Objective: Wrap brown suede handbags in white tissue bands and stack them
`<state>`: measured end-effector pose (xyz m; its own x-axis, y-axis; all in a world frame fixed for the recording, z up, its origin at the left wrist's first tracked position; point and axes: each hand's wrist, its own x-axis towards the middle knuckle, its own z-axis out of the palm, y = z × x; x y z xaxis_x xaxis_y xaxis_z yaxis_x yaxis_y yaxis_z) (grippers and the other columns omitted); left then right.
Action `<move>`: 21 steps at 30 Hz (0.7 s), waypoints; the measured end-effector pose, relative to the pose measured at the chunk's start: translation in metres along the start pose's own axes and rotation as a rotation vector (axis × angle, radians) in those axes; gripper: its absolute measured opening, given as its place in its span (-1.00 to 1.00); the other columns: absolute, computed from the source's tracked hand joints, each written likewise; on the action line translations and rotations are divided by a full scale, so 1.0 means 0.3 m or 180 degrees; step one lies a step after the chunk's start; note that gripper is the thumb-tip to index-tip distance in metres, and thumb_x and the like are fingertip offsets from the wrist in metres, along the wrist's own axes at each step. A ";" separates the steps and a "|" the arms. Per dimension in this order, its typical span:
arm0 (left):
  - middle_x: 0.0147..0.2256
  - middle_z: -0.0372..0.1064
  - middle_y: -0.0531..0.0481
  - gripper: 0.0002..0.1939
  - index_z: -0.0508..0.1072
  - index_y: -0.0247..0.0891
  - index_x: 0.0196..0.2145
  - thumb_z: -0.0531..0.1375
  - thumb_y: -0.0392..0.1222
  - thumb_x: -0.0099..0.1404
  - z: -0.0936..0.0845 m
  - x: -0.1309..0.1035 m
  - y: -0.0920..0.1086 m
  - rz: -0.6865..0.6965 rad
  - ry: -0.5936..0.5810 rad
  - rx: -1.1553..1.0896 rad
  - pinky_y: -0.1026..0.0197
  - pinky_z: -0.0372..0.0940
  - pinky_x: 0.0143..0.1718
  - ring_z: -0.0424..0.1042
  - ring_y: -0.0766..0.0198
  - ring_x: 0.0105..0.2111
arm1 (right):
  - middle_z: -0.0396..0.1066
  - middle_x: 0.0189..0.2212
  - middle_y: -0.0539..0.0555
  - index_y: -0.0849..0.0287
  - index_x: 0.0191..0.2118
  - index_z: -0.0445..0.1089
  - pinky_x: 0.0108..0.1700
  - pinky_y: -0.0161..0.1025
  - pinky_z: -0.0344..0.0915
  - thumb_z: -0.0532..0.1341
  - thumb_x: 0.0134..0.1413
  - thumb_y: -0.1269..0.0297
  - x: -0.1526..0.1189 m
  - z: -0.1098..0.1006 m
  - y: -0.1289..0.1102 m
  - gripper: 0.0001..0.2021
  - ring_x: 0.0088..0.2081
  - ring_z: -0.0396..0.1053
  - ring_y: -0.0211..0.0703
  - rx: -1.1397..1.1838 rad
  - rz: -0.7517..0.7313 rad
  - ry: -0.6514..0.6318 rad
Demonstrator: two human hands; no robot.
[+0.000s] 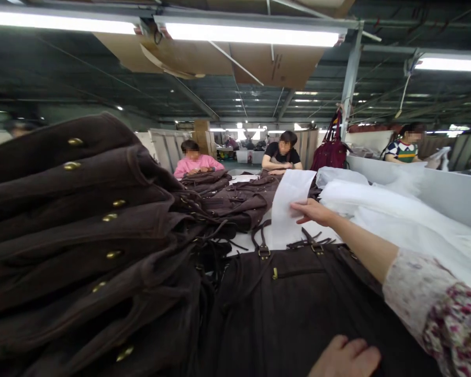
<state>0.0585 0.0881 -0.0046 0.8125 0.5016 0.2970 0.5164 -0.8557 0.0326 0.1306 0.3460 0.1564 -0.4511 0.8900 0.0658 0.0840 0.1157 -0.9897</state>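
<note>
Thumb and fingers of my right hand pinch the edge of a thin, translucent white sheet, which hangs over the worktable beyond the nearest bag. Below it lies a dark brown handbag with a zipped pocket, straps and brass-coloured buckles. At the bottom edge, my left hand rests on this bag with its fingers bent closed against the fabric; part of that hand is cut off by the frame. The sheet's lower end reaches close to the bag's upper edge and straps.
A tall stack of dark brown bags with brass studs fills the left. More brown bags lie farther along the table. White sheets are piled at right. A maroon bag hangs from a post. Several people work beyond.
</note>
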 end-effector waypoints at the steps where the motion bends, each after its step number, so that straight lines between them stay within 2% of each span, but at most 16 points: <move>1: 0.05 0.36 0.05 -0.60 0.13 0.17 0.20 -0.05 0.02 0.44 -0.026 -0.011 0.005 0.0076 0.0043 0.0024 0.17 0.27 -0.10 0.37 0.19 -0.01 | 0.50 -0.15 0.14 0.21 -0.19 0.51 -0.24 -0.19 0.46 0.34 -0.01 0.10 -0.072 -0.002 -0.003 -0.68 -0.16 0.44 -0.06 -0.0052 -0.0019 -0.0157; 3: 0.12 0.27 0.01 -0.53 0.05 0.14 0.24 -0.09 0.14 0.42 -0.088 -0.034 0.022 0.0214 0.0053 0.0045 0.14 0.26 -0.08 0.32 0.15 0.03 | 0.52 -0.17 0.11 0.22 -0.17 0.53 -0.12 -0.12 0.43 0.33 0.00 0.08 -0.231 0.007 0.007 -0.66 -0.12 0.44 -0.01 -0.0367 -0.0153 -0.0491; 6: 0.15 0.21 -0.05 -0.42 0.03 0.06 0.25 -0.06 0.25 0.36 -0.163 -0.052 0.064 0.0064 0.0009 0.0104 0.05 0.25 -0.02 0.29 0.10 0.03 | 0.53 -0.15 0.07 0.18 -0.08 0.52 0.11 -0.04 0.28 0.22 0.12 0.10 -0.475 0.041 0.078 -0.66 -0.04 0.42 0.00 -0.1203 -0.0687 -0.1045; 8: 0.08 0.27 -0.08 -0.40 0.07 0.00 0.23 0.02 0.23 0.33 -0.182 -0.051 0.100 -0.0104 -0.0006 0.0204 0.07 0.27 -0.04 0.31 0.10 -0.01 | 0.49 -0.05 0.08 0.12 -0.01 0.49 0.22 0.00 0.14 0.16 0.17 0.19 -0.612 0.068 0.152 -0.68 0.08 0.35 0.00 -0.1706 -0.1024 -0.1332; 10: -0.08 0.35 -0.07 -0.52 0.19 -0.10 0.16 0.09 0.10 0.35 -0.183 -0.046 0.135 -0.0139 -0.0026 0.0334 0.16 0.29 -0.12 0.36 0.16 -0.10 | 0.38 0.08 0.10 0.04 0.07 0.43 0.28 0.09 0.00 0.14 0.18 0.26 -0.715 0.089 0.224 -0.65 0.19 0.24 0.03 -0.2118 -0.1143 -0.1457; 12: -0.22 0.37 -0.04 -0.70 0.31 -0.21 0.03 0.07 -0.09 0.39 -0.180 -0.045 0.162 0.0020 -0.0012 0.0559 0.21 0.29 -0.20 0.37 0.22 -0.20 | 0.27 0.17 0.13 -0.01 0.15 0.35 0.28 0.20 -0.08 0.15 0.16 0.27 -0.779 0.100 0.277 -0.58 0.25 0.13 0.08 -0.2395 -0.1158 -0.1445; 13: -0.22 0.37 -0.04 -0.76 0.34 -0.25 -0.02 0.04 -0.18 0.41 -0.182 -0.049 0.173 0.0159 0.0041 0.0725 0.21 0.28 -0.20 0.36 0.24 -0.21 | 0.23 0.20 0.14 -0.01 0.17 0.32 0.27 0.22 -0.09 0.16 0.15 0.27 -0.798 0.100 0.294 -0.55 0.26 0.09 0.09 -0.2470 -0.1165 -0.1419; 16: 0.01 0.32 -0.11 -0.73 0.32 -0.29 0.03 -0.02 -0.29 0.42 -0.198 -0.066 0.192 0.0429 0.0423 0.1248 0.12 0.22 -0.02 0.30 0.19 -0.04 | 0.19 0.22 0.17 0.04 0.19 0.30 0.29 0.16 -0.09 0.18 0.14 0.24 -0.823 0.088 0.321 -0.53 0.27 0.08 0.07 -0.2630 -0.1287 -0.1429; 18: 0.15 0.20 -0.09 -0.66 0.24 -0.20 0.13 -0.02 -0.28 0.43 -0.212 -0.078 0.195 0.0115 0.0597 0.1327 0.02 0.13 0.10 0.19 0.12 0.11 | 0.21 0.21 0.18 0.07 0.16 0.34 0.29 0.10 -0.07 0.19 0.14 0.25 -0.826 0.078 0.328 -0.55 0.27 0.10 0.03 -0.2774 -0.1352 -0.1435; 19: 0.15 0.20 -0.08 -0.66 0.23 -0.17 0.13 -0.02 -0.27 0.43 -0.217 -0.082 0.194 -0.0222 0.0549 0.1259 -0.01 0.12 0.10 0.17 0.10 0.13 | 0.21 0.21 0.18 0.08 0.16 0.34 0.30 0.08 -0.07 0.18 0.13 0.28 -0.828 0.074 0.330 -0.56 0.26 0.11 0.02 -0.2857 -0.1368 -0.1439; 21: 0.01 0.33 -0.10 -0.74 0.34 -0.19 0.02 0.00 -0.26 0.42 -0.223 -0.091 0.188 -0.0898 0.0262 0.1045 0.00 0.22 -0.01 0.28 0.09 0.02 | 0.19 0.22 0.15 0.05 0.17 0.32 0.30 0.06 -0.07 0.15 0.12 0.41 -0.833 0.073 0.330 -0.53 0.26 0.10 -0.03 -0.3055 -0.1376 -0.1465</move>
<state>0.0474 0.0176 0.0531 0.6100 0.6867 0.3953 0.7843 -0.5943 -0.1779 0.2321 0.1253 0.0392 -0.8725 0.4715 0.1284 0.3964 0.8366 -0.3782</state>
